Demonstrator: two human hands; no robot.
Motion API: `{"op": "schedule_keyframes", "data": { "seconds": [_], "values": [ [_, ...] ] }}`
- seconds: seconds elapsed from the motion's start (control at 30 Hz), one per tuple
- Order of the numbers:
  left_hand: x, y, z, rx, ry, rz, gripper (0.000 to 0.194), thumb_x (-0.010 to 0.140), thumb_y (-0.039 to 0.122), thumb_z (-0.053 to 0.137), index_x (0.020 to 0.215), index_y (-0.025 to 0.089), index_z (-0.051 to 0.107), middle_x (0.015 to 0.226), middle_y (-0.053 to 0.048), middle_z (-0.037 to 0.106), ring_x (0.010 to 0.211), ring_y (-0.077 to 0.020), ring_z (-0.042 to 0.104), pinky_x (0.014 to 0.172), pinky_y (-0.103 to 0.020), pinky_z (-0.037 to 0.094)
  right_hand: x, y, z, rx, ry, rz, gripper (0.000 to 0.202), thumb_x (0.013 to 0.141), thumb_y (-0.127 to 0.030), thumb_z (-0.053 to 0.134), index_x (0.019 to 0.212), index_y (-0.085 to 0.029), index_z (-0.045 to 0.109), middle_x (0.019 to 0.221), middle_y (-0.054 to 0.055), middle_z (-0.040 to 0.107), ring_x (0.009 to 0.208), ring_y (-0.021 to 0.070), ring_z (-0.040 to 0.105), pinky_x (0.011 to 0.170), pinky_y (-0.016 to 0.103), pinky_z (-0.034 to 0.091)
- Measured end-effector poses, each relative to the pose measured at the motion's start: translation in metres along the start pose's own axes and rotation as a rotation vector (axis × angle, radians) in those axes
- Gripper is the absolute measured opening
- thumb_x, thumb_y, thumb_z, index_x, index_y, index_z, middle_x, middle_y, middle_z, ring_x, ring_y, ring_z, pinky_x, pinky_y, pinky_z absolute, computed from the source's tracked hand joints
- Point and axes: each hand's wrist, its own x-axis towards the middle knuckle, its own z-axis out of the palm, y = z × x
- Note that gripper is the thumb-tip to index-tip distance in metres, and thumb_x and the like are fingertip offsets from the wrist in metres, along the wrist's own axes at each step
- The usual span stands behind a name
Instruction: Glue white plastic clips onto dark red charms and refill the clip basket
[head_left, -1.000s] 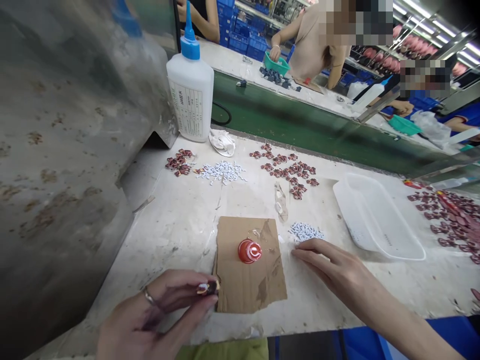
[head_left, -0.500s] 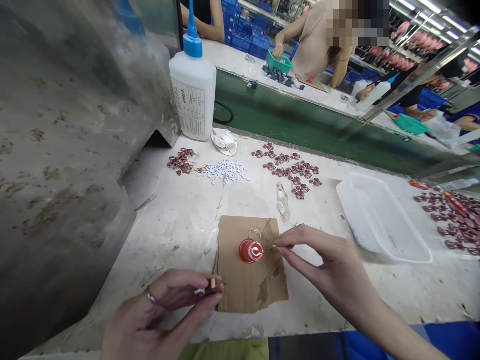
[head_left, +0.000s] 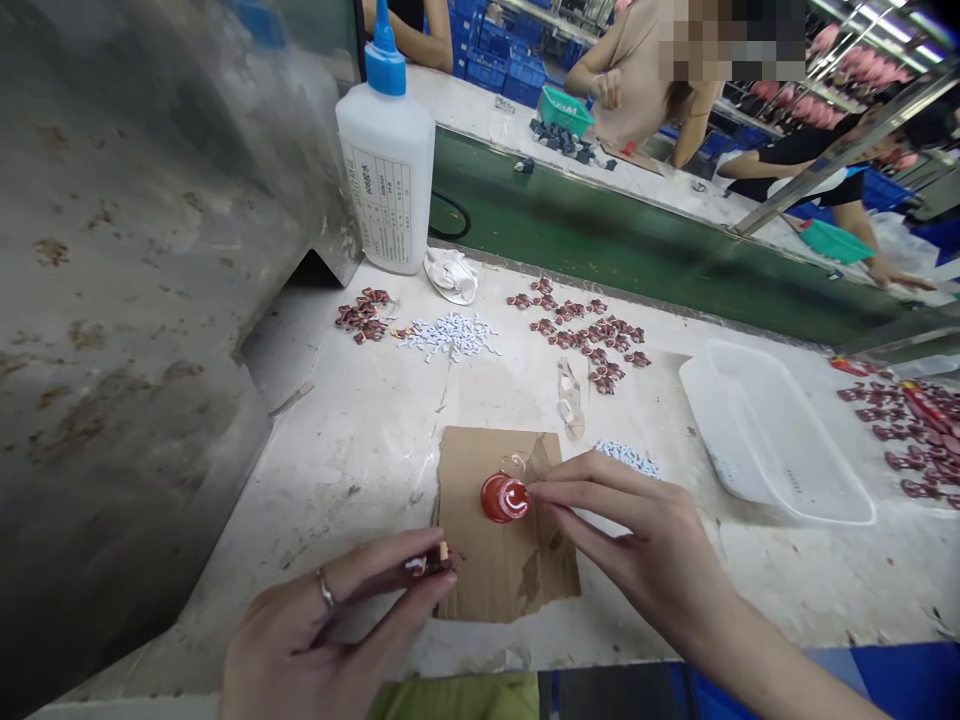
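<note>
At the near edge of the surface [head_left: 360,440], on a cardboard scrap [head_left: 495,560], sits a red cap [head_left: 504,497] w/ glue in it. The right hand [head_left: 637,545] has thumb & forefinger nearly closed at the cap's right rim, prob. pinching a tiny white bit, too small to confirm. The left hand [head_left: 330,630] is pinched shut on a small dark-red piece [head_left: 429,564], held just left of the cardboard; its long axis runs approx. left-right, w/ the pale end pointing right toward the cap. Progress, as a guess: mid-run. Finished-looking red pieces [head_left: 592,335] lie far-centre, white bits [head_left: 450,337] & more red ones [head_left: 363,315] far-left wait, and the white tray [head_left: 780,440] at right shows nothing inside.
</note>
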Motion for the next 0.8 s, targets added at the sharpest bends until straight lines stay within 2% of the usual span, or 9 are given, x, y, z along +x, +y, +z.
{"op": "schedule_keyframes", "data": {
  "seconds": [0.13, 0.23, 0.37, 0.47, 0.6, 0.8],
  "values": [
    [0.007, 0.002, 0.0, 0.072, -0.047, 0.182, 0.014, 0.078, 0.035, 0.08, 0.089, 0.044, 0.077, 0.082, 0.021, 0.077, 0.069, 0.0004, 0.074, 0.07, 0.006, 0.051, 0.001, 0.001, 0.0, 0.002, -0.004, -0.035, 0.022, 0.095, -0.007, 0.065, 0.105, -0.022, 0.077, 0.097, 0.004, 0.077, 0.086, 0.0154, 0.073, 0.073, 0.026, 0.061],
    [0.011, 0.003, 0.001, 0.112, -0.109, 0.277, 0.016, 0.081, 0.031, 0.077, 0.091, 0.043, 0.073, 0.086, 0.023, 0.077, 0.07, 0.0019, 0.074, 0.072, 0.006, 0.051, 0.001, -0.003, 0.0, 0.035, 0.023, -0.02, 0.022, 0.093, -0.004, 0.065, 0.103, -0.02, 0.077, 0.097, 0.004, 0.077, 0.087, 0.0124, 0.073, 0.074, 0.021, 0.06],
    [0.008, 0.004, 0.005, 0.122, -0.147, 0.353, 0.02, 0.085, 0.029, 0.077, 0.099, 0.041, 0.071, 0.091, 0.024, 0.077, 0.075, 0.0019, 0.075, 0.076, 0.006, 0.051, 0.0, -0.016, 0.001, 0.225, 0.084, 0.063, 0.022, 0.091, -0.004, 0.067, 0.1, -0.021, 0.077, 0.093, 0.001, 0.078, 0.087, 0.0101, 0.073, 0.075, 0.018, 0.059],
    [0.004, 0.003, 0.007, 0.099, -0.211, 0.423, 0.022, 0.088, 0.021, 0.074, 0.103, 0.036, 0.069, 0.096, 0.021, 0.078, 0.079, 0.0005, 0.076, 0.08, 0.002, 0.054, -0.002, -0.027, 0.005, 0.386, 0.086, 0.1, 0.022, 0.09, -0.004, 0.068, 0.099, -0.021, 0.078, 0.091, 0.001, 0.078, 0.087, 0.0106, 0.074, 0.078, 0.02, 0.06],
    [0.001, 0.001, 0.009, 0.068, -0.236, 0.448, 0.028, 0.086, 0.015, 0.075, 0.107, 0.033, 0.067, 0.102, 0.017, 0.078, 0.086, -0.001, 0.076, 0.086, -0.003, 0.057, -0.005, -0.036, 0.011, 0.48, 0.069, 0.081, 0.021, 0.088, -0.001, 0.068, 0.098, -0.018, 0.077, 0.089, 0.004, 0.078, 0.085, 0.0124, 0.074, 0.074, 0.022, 0.061],
    [-0.003, -0.002, 0.009, 0.085, -0.263, 0.45, 0.032, 0.085, 0.014, 0.075, 0.109, 0.032, 0.067, 0.104, 0.016, 0.078, 0.084, -0.0034, 0.077, 0.084, -0.006, 0.06, -0.005, -0.039, 0.016, 0.504, 0.06, 0.063, 0.015, 0.088, -0.001, 0.069, 0.094, -0.012, 0.078, 0.087, 0.009, 0.078, 0.081, 0.0143, 0.074, 0.071, 0.023, 0.062]
  ]
}}
